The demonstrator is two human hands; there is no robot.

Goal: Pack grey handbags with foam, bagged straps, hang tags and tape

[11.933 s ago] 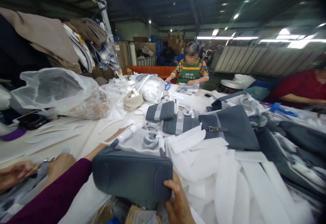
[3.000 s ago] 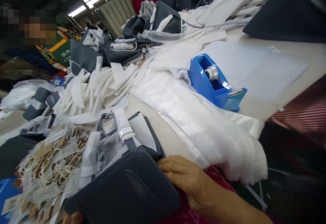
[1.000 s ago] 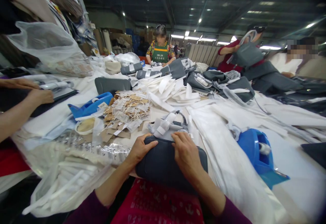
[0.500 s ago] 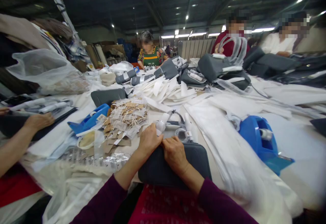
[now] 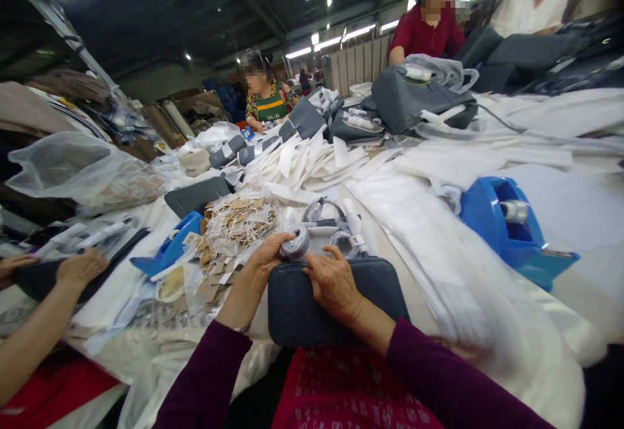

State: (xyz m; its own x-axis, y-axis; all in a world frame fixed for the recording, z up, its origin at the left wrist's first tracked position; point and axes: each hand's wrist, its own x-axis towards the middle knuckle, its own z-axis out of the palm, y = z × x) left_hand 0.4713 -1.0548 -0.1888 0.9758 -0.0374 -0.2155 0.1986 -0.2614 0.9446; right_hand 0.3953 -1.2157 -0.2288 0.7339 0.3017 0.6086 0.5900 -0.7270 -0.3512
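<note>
A dark grey handbag [image 5: 297, 312] lies against my lap at the table's near edge, its wrapped handles [image 5: 331, 224] pointing away from me. My left hand [image 5: 260, 265] pinches a wrapped end of a handle at the bag's top left. My right hand [image 5: 334, 285] rests curled over the bag's top edge, fingers closed on it. A heap of brown paper tags with strings [image 5: 234, 224] sits just left of my hands.
Blue tape dispensers stand at the right [image 5: 511, 227] and left [image 5: 168, 250]. A co-worker's hands [image 5: 78, 270] press a dark bag at the left. White wrapping strips [image 5: 312, 156], more grey bags [image 5: 414, 101] and a plastic sack [image 5: 82, 169] cover the table. Other people sit across.
My left hand has moved up from the bag's edge onto the wrapped handle end. My right hand stays on the top edge. The view has tilted left.
</note>
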